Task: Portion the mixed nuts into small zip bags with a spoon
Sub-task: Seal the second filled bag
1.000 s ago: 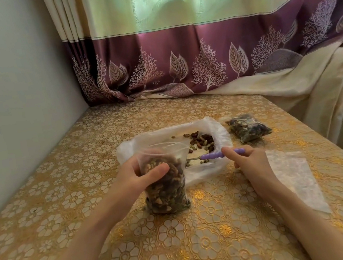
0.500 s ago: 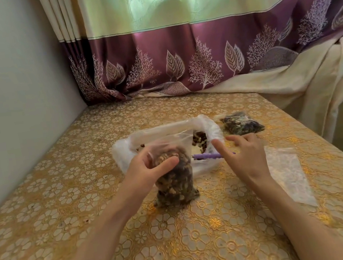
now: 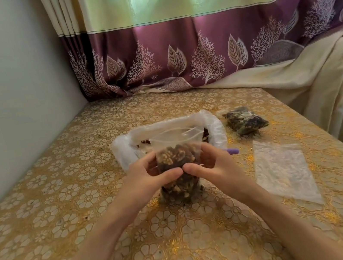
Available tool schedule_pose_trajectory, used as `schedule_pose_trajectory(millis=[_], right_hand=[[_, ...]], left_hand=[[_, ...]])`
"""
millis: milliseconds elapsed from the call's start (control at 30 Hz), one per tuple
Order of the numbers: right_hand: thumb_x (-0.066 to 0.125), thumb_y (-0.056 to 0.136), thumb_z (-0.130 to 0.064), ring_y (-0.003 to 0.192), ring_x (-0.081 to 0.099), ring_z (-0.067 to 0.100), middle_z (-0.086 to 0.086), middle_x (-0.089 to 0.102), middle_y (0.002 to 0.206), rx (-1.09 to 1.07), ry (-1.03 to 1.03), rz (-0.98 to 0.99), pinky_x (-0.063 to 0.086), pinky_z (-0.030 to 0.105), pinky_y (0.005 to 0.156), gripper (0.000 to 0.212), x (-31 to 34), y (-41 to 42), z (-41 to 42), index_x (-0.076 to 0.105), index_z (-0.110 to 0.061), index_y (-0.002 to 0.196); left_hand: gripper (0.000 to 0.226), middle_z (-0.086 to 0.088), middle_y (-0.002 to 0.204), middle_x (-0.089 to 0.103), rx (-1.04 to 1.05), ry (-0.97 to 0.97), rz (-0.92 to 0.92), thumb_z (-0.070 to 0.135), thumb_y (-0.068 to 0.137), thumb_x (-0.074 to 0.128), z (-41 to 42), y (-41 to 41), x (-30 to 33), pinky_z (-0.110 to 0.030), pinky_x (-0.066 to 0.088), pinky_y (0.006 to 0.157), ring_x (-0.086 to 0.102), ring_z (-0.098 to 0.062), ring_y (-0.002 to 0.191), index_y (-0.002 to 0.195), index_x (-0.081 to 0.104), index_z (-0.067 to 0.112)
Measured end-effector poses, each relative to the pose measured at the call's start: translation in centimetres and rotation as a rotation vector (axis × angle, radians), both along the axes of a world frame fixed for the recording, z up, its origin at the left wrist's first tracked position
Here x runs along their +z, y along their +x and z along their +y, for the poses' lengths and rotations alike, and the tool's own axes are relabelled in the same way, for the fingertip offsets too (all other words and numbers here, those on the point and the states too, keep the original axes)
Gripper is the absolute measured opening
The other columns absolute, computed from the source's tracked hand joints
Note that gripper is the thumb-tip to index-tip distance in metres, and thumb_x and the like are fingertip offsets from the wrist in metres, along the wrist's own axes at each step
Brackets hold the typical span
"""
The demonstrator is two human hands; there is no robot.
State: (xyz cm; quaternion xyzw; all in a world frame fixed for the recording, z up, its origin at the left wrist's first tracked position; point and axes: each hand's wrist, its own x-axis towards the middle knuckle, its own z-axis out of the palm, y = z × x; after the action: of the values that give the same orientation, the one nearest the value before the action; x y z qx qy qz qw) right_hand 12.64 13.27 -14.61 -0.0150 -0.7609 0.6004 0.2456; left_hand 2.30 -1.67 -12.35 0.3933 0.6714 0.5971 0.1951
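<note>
A small clear zip bag [image 3: 176,158] full of mixed nuts stands upright on the table, its top open. My left hand [image 3: 149,176] grips its left side and my right hand [image 3: 212,167] grips its right side, thumbs meeting in front. Behind it lies the large white plastic bag [image 3: 123,147] with a few loose nuts inside. The purple spoon [image 3: 233,150] lies at that bag's right edge, only its handle end showing past my right hand.
A filled, closed zip bag of nuts [image 3: 245,122] lies at the back right. A flat empty zip bag [image 3: 283,167] lies to the right of my hands. The wall runs along the left; a curtain hangs behind the gold-patterned table [image 3: 63,193].
My right hand let go of the purple spoon and moved left onto the small bag. Both hands now hold the bag, which stands closer to me.
</note>
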Motion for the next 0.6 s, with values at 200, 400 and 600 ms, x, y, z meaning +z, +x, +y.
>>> schedule_pose_trajectory(millis=[200, 400, 600], right_hand=[[0.075, 0.071, -0.032, 0.111, 0.062, 0.011, -0.003, 0.066, 0.117, 0.019, -0.024, 0.013, 0.052, 0.032, 0.093, 0.056, 0.6, 0.4, 0.7, 0.053, -0.031, 0.122], [0.062, 0.079, -0.041, 0.105, 0.063, 0.008, -0.004, 0.07, 0.108, 0.004, -0.045, -0.097, 0.05, 0.031, 0.095, 0.04, 0.7, 0.6, 0.8, 0.063, -0.023, 0.114], [0.068, 0.072, -0.033, 0.089, 0.068, 0.013, 0.0, 0.074, 0.091, -0.058, -0.207, 0.018, 0.053, 0.027, 0.081, 0.023, 1.2, 0.7, 0.4, 0.075, -0.02, 0.088]], left_hand=[[0.049, 0.018, 0.104, 0.069, -0.138, 0.063, -0.046, 0.028, 0.067, 0.076, 0.1, 0.4, 0.5, -0.012, 0.052, 0.076, 0.063, 0.001, 0.098, 0.112, 0.058, 0.034], [0.045, 0.012, 0.108, 0.069, -0.033, 0.014, -0.075, 0.045, 0.068, 0.07, 0.6, 0.2, -0.6, -0.025, 0.05, 0.089, 0.063, -0.004, 0.102, 0.112, 0.062, 0.034], [0.026, 0.004, 0.092, 0.072, 0.026, 0.112, -0.074, 0.038, 0.062, 0.072, 1.2, 0.6, -0.3, -0.019, 0.047, 0.077, 0.064, -0.009, 0.095, 0.086, 0.074, 0.027]])
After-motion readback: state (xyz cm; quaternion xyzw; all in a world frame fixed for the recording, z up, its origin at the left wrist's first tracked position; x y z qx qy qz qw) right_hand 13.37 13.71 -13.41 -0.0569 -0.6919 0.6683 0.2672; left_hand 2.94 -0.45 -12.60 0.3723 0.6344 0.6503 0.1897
